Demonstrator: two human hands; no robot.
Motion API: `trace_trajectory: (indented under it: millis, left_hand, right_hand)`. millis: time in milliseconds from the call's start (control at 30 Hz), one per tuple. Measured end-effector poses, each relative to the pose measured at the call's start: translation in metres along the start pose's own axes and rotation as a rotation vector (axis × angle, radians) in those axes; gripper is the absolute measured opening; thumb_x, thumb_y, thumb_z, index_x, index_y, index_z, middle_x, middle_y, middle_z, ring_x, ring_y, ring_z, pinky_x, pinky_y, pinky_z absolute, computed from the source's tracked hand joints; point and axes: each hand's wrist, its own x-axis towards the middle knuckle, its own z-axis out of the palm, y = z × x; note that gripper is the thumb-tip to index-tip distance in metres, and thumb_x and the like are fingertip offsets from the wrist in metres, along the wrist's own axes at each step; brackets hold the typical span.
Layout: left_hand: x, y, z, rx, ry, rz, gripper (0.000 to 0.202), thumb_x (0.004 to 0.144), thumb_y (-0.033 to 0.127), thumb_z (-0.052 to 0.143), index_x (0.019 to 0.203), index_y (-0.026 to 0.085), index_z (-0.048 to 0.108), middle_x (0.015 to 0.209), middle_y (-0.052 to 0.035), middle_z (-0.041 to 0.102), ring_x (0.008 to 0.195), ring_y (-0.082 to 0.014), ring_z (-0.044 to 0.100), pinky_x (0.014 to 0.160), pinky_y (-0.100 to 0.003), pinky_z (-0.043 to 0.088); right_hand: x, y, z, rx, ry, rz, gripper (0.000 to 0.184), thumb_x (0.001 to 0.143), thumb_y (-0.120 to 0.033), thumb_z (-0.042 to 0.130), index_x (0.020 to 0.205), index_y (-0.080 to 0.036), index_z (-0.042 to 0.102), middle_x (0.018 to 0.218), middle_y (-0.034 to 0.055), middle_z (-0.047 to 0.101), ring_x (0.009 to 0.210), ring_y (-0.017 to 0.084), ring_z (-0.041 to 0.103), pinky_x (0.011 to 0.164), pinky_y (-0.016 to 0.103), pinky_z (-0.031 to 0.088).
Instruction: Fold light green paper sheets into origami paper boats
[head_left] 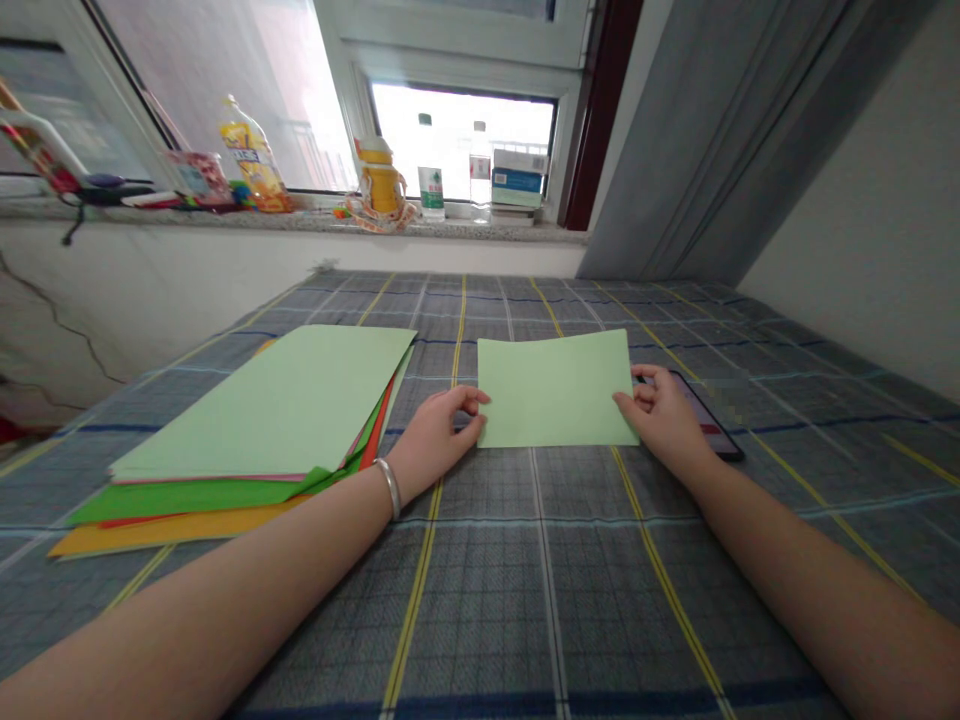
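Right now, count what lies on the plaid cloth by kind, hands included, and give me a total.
Loose sheet: 1
Paper stack: 1
Phone: 1
Hands, left hand and right hand, each at an edge of the sheet: 2
Total: 5

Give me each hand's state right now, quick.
Left hand: closed, pinching the left edge of the light green sheet.
Right hand: closed, pinching the sheet's right edge near its lower corner.
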Motion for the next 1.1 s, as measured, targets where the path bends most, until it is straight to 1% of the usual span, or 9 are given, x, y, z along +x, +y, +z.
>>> trace_trajectory:
  millis: [100,200,300,500,633,800,967,1033,1100]
  left_hand:
    - [0.0,0.0,0.0,-0.027,-0.008,-0.033,0.022,0.082,0.021,0.052,0.103,0.019,0.06,0.087,-0.0008,0.064,0.072,-0.0137,0.056,0.07,-0.028,0.044]
    - [0.0,-0.002,0.001,-0.06,-0.029,-0.068,0.018,0.083,0.024,0.05,0.097,0.019,0.061,0.087,-0.0002,0.065,0.067,-0.0127,0.055,0.067,-0.027,0.044]
    - [0.001,-0.005,0.002,-0.092,-0.041,-0.087,0.018,0.084,0.028,0.05,0.095,0.019,0.062,0.088,-0.0008,0.065,0.07,-0.0141,0.057,0.067,-0.028,0.044]
    - [0.003,-0.011,0.003,-0.149,-0.057,-0.143,0.031,0.085,0.034,0.05,0.111,0.02,0.06,0.093,-0.0031,0.065,0.081,-0.0172,0.061,0.075,-0.033,0.047]
    - [0.002,-0.009,0.002,-0.238,-0.064,-0.114,0.038,0.085,0.034,0.053,0.12,0.02,0.051,0.098,-0.0037,0.066,0.084,-0.0173,0.062,0.073,-0.031,0.048]
    - [0.003,-0.005,0.003,-0.488,-0.057,-0.191,0.053,0.08,0.033,0.06,0.127,0.018,0.042,0.082,-0.0017,0.067,0.069,-0.0146,0.063,0.063,-0.026,0.048]
    - [0.002,0.0,0.007,-0.749,-0.072,-0.262,0.045,0.076,0.031,0.066,0.115,0.015,0.05,0.093,-0.0061,0.07,0.084,-0.0169,0.066,0.079,-0.032,0.052]
    - [0.001,0.003,0.008,-0.799,-0.089,-0.259,0.039,0.076,0.031,0.066,0.108,0.013,0.054,0.098,-0.0075,0.069,0.086,-0.0171,0.066,0.085,-0.034,0.051]
    - [0.0,0.006,0.007,-0.794,-0.134,-0.243,0.033,0.078,0.033,0.064,0.103,0.013,0.058,0.097,-0.0068,0.069,0.085,-0.0169,0.065,0.086,-0.034,0.049]
  right_hand:
    - [-0.003,-0.003,0.0,-0.027,-0.009,0.002,0.053,0.075,-0.036,0.061,0.123,-0.024,0.04,0.049,-0.0108,0.044,0.041,0.012,0.041,0.043,0.024,0.032]
    - [-0.006,-0.007,0.002,0.022,-0.127,0.028,0.029,0.076,-0.038,0.059,0.1,-0.023,0.053,0.046,-0.0104,0.039,0.04,0.011,0.036,0.042,0.023,0.026]
    - [-0.009,-0.014,0.005,0.187,-0.267,0.082,0.021,0.074,-0.041,0.06,0.083,-0.022,0.056,0.054,-0.0056,0.049,0.047,0.012,0.045,0.045,0.024,0.033]
    - [-0.016,-0.025,0.007,0.421,-0.343,0.083,0.015,0.074,-0.028,0.052,0.086,-0.022,0.058,0.07,-0.0008,0.063,0.061,0.015,0.057,0.059,0.028,0.046]
    - [-0.019,-0.024,0.009,0.164,-0.364,-0.089,0.019,0.075,-0.021,0.053,0.094,-0.023,0.058,0.083,0.0013,0.065,0.068,0.016,0.059,0.062,0.029,0.046]
    - [-0.022,-0.03,0.009,-0.282,-0.192,-0.485,0.022,0.077,-0.013,0.053,0.092,-0.023,0.066,0.091,0.0055,0.057,0.084,0.02,0.056,0.074,0.036,0.048]
    - [-0.027,-0.041,0.007,-0.447,0.04,-0.7,0.014,0.078,-0.017,0.062,0.086,-0.026,0.069,0.132,0.0078,0.047,0.122,0.031,0.041,0.096,0.054,0.037]
    - [-0.029,-0.046,0.008,-0.465,0.05,-0.753,0.007,0.08,-0.022,0.063,0.083,-0.025,0.068,0.134,0.0063,0.049,0.13,0.032,0.034,0.102,0.056,0.033]
    - [-0.033,-0.05,0.008,-0.443,-0.001,-0.8,0.005,0.082,-0.023,0.062,0.085,-0.025,0.066,0.123,0.0051,0.059,0.129,0.029,0.039,0.103,0.053,0.035]
